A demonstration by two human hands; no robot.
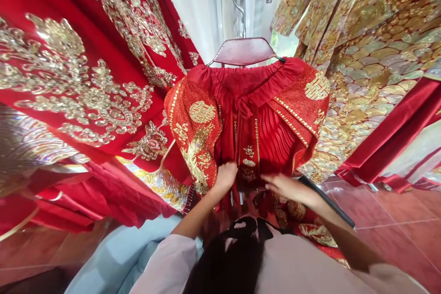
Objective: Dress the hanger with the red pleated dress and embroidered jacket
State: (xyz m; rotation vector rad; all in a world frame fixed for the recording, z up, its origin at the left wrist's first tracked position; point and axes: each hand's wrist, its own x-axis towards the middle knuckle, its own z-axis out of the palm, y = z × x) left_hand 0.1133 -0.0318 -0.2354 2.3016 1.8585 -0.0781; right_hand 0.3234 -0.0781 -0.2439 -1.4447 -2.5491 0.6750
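From afar, I judge I'm straightening the front: the red, gold-embroidered fabric skirt (247, 133) hangs from 1 pinkish, metal-hooked hanger (244, 51). My bare left hand (226, 177) seems closed on it; my bare right hand (285, 187) stands open (fingers loosely spread). Next calls for light smoothing.

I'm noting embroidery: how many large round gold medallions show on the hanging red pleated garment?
2: on the red pleated garment, one round gold medallion is picture left, another medallion upper right. Folds may hide more.

Red skirt (247, 131) — pleated, gold-embroidered, gathered up top — upright on a hanger (244, 51).
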